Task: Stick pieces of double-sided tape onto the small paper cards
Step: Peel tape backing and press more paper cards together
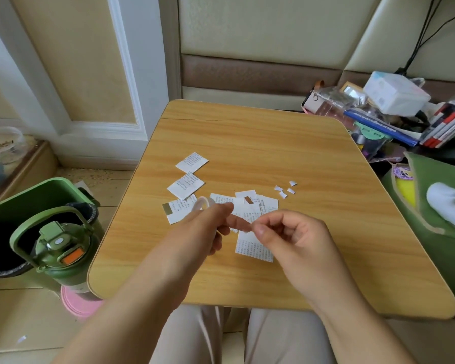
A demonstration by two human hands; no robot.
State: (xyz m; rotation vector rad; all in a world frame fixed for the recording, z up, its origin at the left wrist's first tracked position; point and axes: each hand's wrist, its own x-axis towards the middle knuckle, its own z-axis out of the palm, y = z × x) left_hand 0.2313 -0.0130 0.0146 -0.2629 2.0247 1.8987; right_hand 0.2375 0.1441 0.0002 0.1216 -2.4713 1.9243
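White paper cards (186, 185) are lying scattered mid-tabletop (273, 143) as we are working just above them: our left hand (210, 224) is gripping a translucent tape roll (202, 203), our right hand (286, 232) is pinching the tape end beside it. Tiny paper scraps (285, 189) are sitting nearby.

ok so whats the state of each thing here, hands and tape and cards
left hand: grip closed on the tape roll
tape roll: held above the table, partly hidden
right hand: fingertips pinched at the tape end, next to the left fingertips
printed cards: lying flat on the table, some overlapping
card at left: flat, tape strip on its corner
white scraps: loose on the table
green bottle: upright, lid closed
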